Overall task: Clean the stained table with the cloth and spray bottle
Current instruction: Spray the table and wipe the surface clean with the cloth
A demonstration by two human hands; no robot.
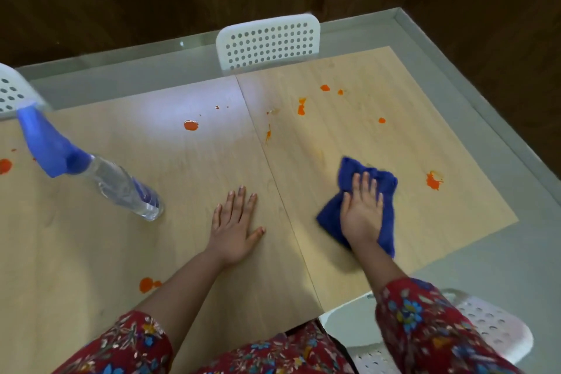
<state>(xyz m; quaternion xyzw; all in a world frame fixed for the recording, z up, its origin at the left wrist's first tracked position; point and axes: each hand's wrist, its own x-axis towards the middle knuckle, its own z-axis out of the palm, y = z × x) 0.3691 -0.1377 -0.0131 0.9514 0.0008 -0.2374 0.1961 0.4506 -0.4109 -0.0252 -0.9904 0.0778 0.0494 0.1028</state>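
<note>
- Blue cloth (329, 215), bunched, is pressed flat on the wooden table (151, 252) by the right hand (361, 209). Its fingers are straight and close together, and nothing is pinched.
- Flat on the bare wood beside it, the left hand (233, 222) is laid with fingers spread, holding nothing.
- At the far left of the table, well apart from both hands, a clear spray bottle (100, 173) with a blue head is stood on its base.
- Risk: since the cloth is only pressed and not gripped, it could be left behind or folded under the palm on a quick stroke.
- Risk: the orange splash (434, 181) just right of the cloth could be smeared into a wider streak if it is wiped without spray.
- Risk: colour could be pushed into the seam (273, 173) between the two table panels.
- Risk: the orange blot (147, 284) near the left forearm could be brushed onto the patterned sleeve (121, 343).
- Risk: the bottle could be tipped by a hurried reach across.
- Hidden: the wood under the cloth cannot be seen, so it cannot be told whether a stain lies there.
- Hard to judge: whether the cloth is damp, and how full the bottle is.
- Blurred: the bottle's nozzle.
- Cut off: a stain at the left edge (4, 165).
</note>
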